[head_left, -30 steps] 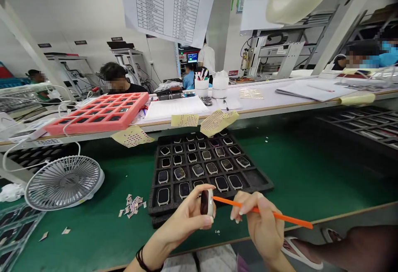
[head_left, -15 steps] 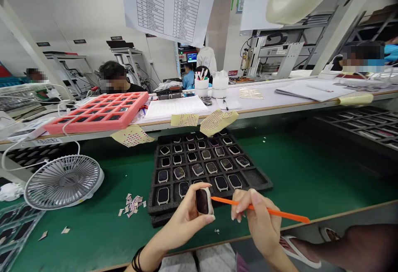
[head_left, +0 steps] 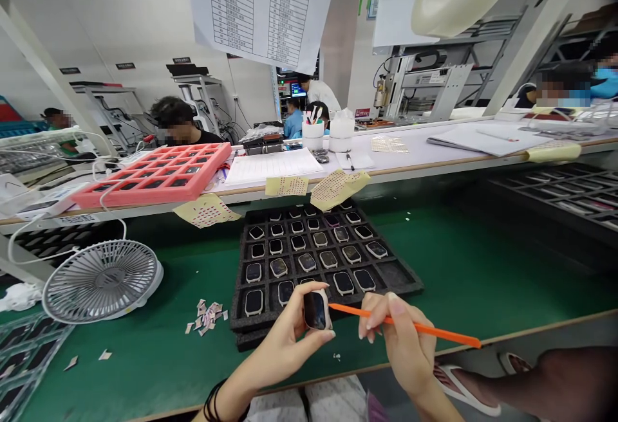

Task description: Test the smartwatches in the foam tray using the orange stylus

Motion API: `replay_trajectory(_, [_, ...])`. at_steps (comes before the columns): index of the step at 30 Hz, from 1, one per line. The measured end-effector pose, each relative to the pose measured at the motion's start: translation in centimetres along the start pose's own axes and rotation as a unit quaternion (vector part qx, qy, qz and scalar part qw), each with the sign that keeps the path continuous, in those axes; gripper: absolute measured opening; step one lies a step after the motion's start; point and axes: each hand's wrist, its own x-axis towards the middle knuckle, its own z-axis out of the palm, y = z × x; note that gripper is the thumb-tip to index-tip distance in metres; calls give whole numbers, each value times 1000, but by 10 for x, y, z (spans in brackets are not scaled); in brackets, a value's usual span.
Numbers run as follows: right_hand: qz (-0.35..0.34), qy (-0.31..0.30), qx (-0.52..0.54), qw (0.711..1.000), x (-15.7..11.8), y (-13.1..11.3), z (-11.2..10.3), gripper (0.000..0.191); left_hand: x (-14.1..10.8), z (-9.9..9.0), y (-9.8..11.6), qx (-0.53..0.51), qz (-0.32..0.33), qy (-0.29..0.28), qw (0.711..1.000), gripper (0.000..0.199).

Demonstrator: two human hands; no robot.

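Observation:
Between the thumb and fingers of my left hand (head_left: 290, 332) is a smartwatch body (head_left: 316, 311) with a dark screen and a pale case, its screen turned toward me. My right hand (head_left: 403, 338) is closed round a thin orange stick (head_left: 449, 335), held like a pen. The stick's tip meets or nearly meets the right side of the watch case; contact is too small to tell. Just beyond my hands lies a black foam tray (head_left: 403, 277) with many similar watch bodies in its compartments. My left hand hides part of the tray's front row.
Left of the tray are small paper scraps (head_left: 206, 316) and a grey fan (head_left: 103, 280). A clear tray (head_left: 29, 351) lies at the far left. The shelf above bears a pink foam tray (head_left: 154, 174). Another dark tray (head_left: 564, 193) is at right. Several people are farther back.
The watch body has turned slightly in my left hand, and its screen now shows a bluish reflection. My right hand and the orange stick have barely moved.

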Motion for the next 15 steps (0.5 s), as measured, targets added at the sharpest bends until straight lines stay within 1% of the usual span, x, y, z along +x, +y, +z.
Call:
replay_trajectory(4, [1, 7, 13, 1000, -3, 0, -7, 44, 3, 5, -2, 5, 5, -4, 1000, 48])
replay_trajectory(8, [4, 27, 26, 999, -6, -1, -18, 43, 10, 14, -1, 17, 2, -18, 1000, 49])
replay_trajectory(15, [-7, 69, 14, 998, -10, -5, -50, 44, 33, 40, 0, 37, 0, -52, 998, 51])
